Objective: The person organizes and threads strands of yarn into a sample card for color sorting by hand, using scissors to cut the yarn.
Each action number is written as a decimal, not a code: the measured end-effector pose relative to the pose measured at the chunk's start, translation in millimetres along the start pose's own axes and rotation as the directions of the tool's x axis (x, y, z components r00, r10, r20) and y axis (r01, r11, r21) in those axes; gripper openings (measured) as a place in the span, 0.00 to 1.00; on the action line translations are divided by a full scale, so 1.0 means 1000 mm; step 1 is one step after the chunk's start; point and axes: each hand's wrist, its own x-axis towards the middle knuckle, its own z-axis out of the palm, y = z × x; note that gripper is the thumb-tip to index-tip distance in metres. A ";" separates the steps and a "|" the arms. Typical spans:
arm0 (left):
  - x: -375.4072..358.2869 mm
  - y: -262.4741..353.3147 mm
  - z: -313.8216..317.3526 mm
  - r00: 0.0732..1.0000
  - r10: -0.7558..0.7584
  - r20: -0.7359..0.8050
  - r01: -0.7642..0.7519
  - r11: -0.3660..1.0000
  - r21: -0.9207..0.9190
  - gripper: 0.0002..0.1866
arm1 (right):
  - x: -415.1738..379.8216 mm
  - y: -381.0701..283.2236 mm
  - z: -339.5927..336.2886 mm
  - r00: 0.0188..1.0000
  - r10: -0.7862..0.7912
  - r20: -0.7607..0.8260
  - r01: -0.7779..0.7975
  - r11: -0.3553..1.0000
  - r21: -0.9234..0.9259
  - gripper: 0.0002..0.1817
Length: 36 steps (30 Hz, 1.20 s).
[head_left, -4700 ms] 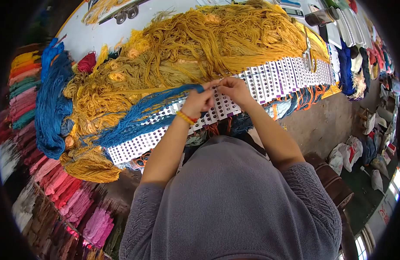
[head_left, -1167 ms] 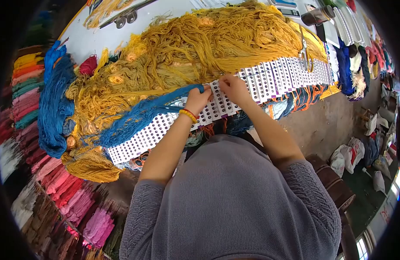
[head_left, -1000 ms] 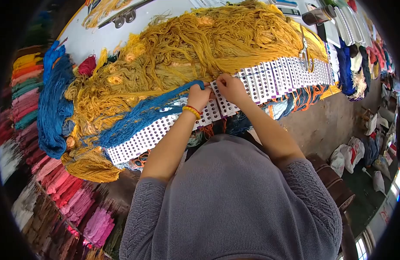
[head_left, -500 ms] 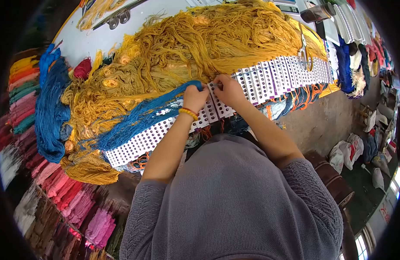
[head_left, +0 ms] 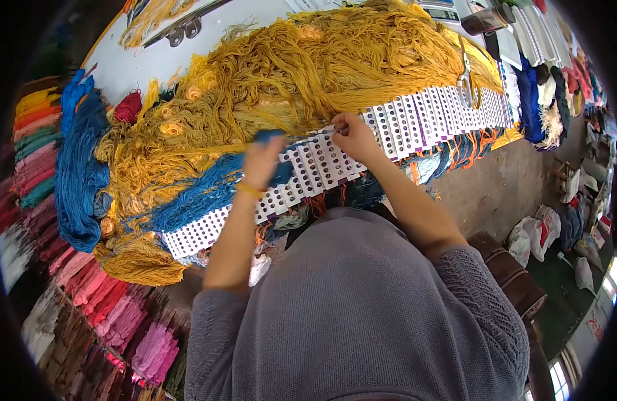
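My left hand [head_left: 260,167], smeared by motion, is closed around a bundle of blue thread [head_left: 279,175] that shows above and below it. More blue thread [head_left: 188,200] trails left over the yellow thread. Under my hands runs a long row of white cards [head_left: 318,164] punched with dark round holes. At the cards' upper edge my right hand [head_left: 355,140] pinches with thumb and forefinger; what lies between the fingertips is too small to make out. A thin bluish line runs along that edge towards it. A large heap of yellow-gold thread [head_left: 348,63] lies beyond the cards.
Scissors [head_left: 466,80] lie on the cards at the right. A black clip bar [head_left: 184,30] and a dark cup [head_left: 485,20] are at the back. A blue skein [head_left: 81,174] hangs at the left table edge, near pink skeins [head_left: 154,351]. Orange and blue strands hang below the cards.
My left hand has moved left and slightly down along the cards with the blue thread, uncovering more cards. My right hand stays at nearly the same spot.
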 end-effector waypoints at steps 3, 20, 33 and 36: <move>-0.038 -0.111 -0.121 0.999 -0.028 -0.034 -0.019 0.424 -0.905 0.08 | -0.002 -0.007 0.001 0.999 0.027 -0.041 -0.030 0.997 -0.075 0.18; -0.092 0.051 -0.032 0.952 0.154 0.266 0.244 0.148 -0.958 0.34 | -0.065 -0.113 0.060 0.941 -0.043 0.335 -0.132 0.867 0.481 0.08; -0.094 0.034 -0.034 0.995 -0.012 0.096 0.096 0.260 -0.961 0.14 | -0.067 -0.112 0.069 0.942 -0.119 0.312 -0.014 0.919 0.394 0.05; -0.095 0.038 -0.032 0.994 -0.076 0.081 0.097 0.238 -0.966 0.12 | -0.067 -0.115 0.065 0.949 -0.132 0.288 0.040 0.952 0.305 0.05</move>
